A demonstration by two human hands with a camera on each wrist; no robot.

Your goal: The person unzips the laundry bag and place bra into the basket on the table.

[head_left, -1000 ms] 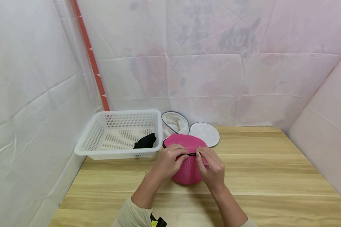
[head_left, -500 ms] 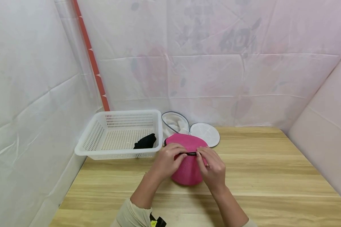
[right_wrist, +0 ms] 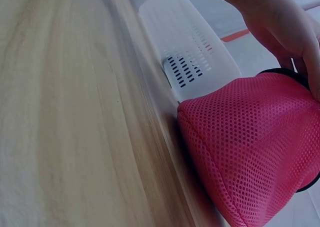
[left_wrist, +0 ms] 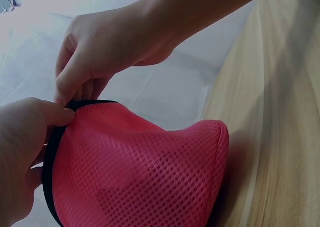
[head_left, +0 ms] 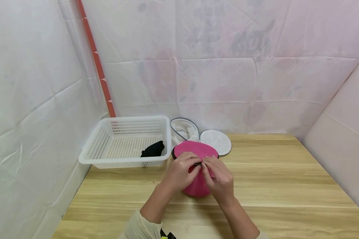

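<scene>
A pink mesh laundry bag (head_left: 197, 189) with a black zipper edge stands on the wooden table, its rounded top facing up. My left hand (head_left: 180, 171) pinches the black edge (left_wrist: 48, 172) at the near side of the top. Close beside it, nearly touching, my right hand (head_left: 220, 179) pinches the same edge between thumb and fingers. In the left wrist view, both hands meet at the trim and the mesh body (left_wrist: 145, 167) hangs below them. The fingers hide the zipper pull, if there is one. Dark shapes show faintly through the mesh.
A white perforated basket (head_left: 116, 162) stands left of the bag, with a black cloth item (head_left: 153, 149) inside. Behind the bag lies an open white mesh bag (head_left: 183, 127) with dark trim and a round white lid (head_left: 216, 142). White sheeting (head_left: 212, 76) hangs around the table.
My right hand has moved left toward my left hand, narrowing the stretch of black edge between them. More of the bag's black rim shows at the right. Basket and white bag stay put.
</scene>
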